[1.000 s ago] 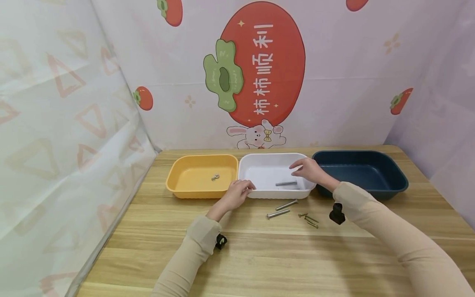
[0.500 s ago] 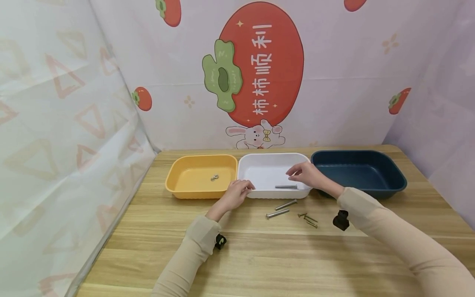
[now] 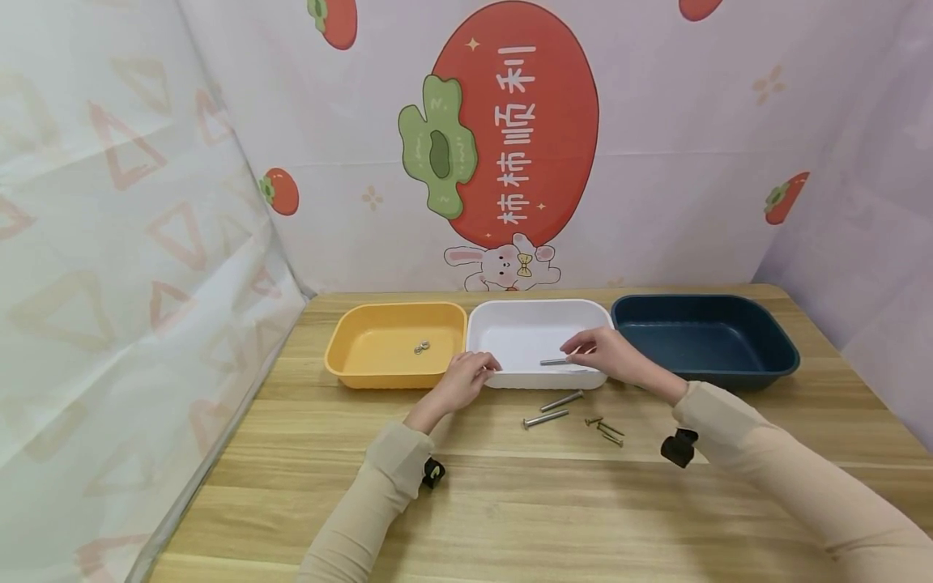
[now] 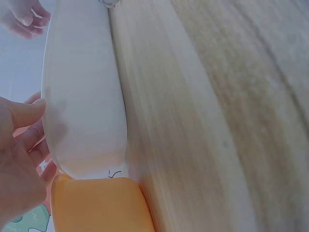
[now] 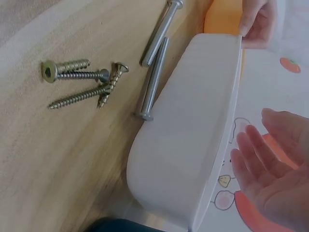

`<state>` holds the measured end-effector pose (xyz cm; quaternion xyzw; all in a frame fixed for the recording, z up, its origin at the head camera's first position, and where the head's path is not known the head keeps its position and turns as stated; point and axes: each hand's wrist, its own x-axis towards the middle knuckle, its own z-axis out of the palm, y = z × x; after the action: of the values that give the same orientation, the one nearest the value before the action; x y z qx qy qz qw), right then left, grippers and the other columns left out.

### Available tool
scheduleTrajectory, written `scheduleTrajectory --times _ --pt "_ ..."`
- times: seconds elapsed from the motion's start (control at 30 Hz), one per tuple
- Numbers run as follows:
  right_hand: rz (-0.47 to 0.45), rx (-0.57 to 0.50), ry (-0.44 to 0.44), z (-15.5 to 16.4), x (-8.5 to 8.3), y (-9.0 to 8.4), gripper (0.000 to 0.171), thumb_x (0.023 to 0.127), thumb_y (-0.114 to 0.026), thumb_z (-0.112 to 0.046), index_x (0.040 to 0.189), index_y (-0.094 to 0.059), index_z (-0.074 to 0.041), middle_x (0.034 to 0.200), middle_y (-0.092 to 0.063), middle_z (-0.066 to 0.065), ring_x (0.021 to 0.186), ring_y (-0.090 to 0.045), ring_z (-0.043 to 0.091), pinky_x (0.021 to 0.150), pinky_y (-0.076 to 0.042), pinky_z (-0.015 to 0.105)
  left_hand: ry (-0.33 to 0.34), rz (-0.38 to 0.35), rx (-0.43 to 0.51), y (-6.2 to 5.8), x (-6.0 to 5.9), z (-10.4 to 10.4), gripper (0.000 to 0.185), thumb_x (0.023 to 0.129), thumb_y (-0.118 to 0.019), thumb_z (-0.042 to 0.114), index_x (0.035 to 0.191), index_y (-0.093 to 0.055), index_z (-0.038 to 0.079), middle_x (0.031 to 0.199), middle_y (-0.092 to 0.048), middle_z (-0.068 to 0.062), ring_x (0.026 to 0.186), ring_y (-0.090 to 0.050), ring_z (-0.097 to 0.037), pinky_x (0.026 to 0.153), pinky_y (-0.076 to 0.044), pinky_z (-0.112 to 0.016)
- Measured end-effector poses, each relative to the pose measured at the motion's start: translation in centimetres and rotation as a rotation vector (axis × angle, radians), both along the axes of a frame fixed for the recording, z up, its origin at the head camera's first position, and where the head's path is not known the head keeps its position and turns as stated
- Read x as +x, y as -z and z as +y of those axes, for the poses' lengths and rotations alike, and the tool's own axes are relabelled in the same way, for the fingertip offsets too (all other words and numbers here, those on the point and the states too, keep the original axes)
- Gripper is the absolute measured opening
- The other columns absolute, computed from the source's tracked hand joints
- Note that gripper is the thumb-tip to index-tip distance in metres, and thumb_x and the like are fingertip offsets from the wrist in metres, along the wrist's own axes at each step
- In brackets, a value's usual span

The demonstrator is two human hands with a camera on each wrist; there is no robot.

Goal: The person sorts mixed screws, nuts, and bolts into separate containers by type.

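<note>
My left hand point(image 3: 466, 379) holds the near left rim of the white tray point(image 3: 539, 380), thumb outside and fingers over the inner side. Over the right part of that tray, my right hand point(image 3: 608, 354) has loosely bent fingers; the right wrist view shows nothing between them. A silver bolt point(image 3: 552, 363) lies inside the tray, its right end hidden by the right fingertips in the head view. Whether they touch it, I cannot tell. Two more silver bolts point(image 5: 161, 36) lie on the table before the tray. To their right are several brass-coloured screws point(image 5: 79, 96).
A yellow tray point(image 3: 338, 356) with small metal nuts point(image 3: 421, 347) adjoins the white one on the left. On the right stands a dark blue tray point(image 3: 780, 360). All three line the back of the wooden table point(image 3: 510, 510), before a printed cloth point(image 3: 656, 162).
My right hand has come lower and nearer over the white tray, its fingertips now at the bolt. That bolt has shifted slightly. The left hand stays on the rim.
</note>
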<state>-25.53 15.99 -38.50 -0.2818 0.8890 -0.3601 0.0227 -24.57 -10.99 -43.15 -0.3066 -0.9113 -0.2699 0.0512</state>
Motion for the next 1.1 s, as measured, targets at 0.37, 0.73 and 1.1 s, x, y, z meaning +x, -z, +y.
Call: scheduleTrajectory --times 0.37,0.73,1.1 --pt "-0.03 -0.044 -0.064 -0.1 1.3 0.3 0.02 0.081 -0.062 -0.008 0.096 -0.064 0.005 0.084 -0.065 0.009 0.073 -0.056 0.014 0.064 -0.047 0.022 0.003 0.007 0.007 -0.1 0.1 -0.1 0.012 0.086 -0.052 0.004 0.095 -0.059 0.007 0.085 -0.062 -0.004 0.085 -0.055 -0.019 0.094 -0.03 -0.04" --pt "-0.058 -0.054 -0.091 -0.4 2.7 1.0 0.018 0.081 -0.061 -0.004 0.096 -0.064 0.005 0.089 -0.065 0.011 0.076 -0.056 0.014 0.068 -0.048 0.025 0.003 -0.006 0.008 0.2 -0.2 0.0 0.012 0.087 -0.052 0.005 0.096 -0.059 0.008 0.086 -0.061 -0.003 0.086 -0.055 -0.018 0.095 -0.029 -0.039" --pt "-0.073 -0.069 -0.175 -1.1 3.5 2.5 0.017 0.081 -0.061 -0.004 0.095 -0.064 0.005 0.091 -0.064 0.017 0.078 -0.058 0.011 0.068 -0.048 0.023 0.012 0.002 0.007 0.2 -0.2 -0.1 0.011 0.087 -0.051 0.004 0.095 -0.059 0.007 0.085 -0.061 -0.004 0.085 -0.055 -0.018 0.094 -0.029 -0.038"
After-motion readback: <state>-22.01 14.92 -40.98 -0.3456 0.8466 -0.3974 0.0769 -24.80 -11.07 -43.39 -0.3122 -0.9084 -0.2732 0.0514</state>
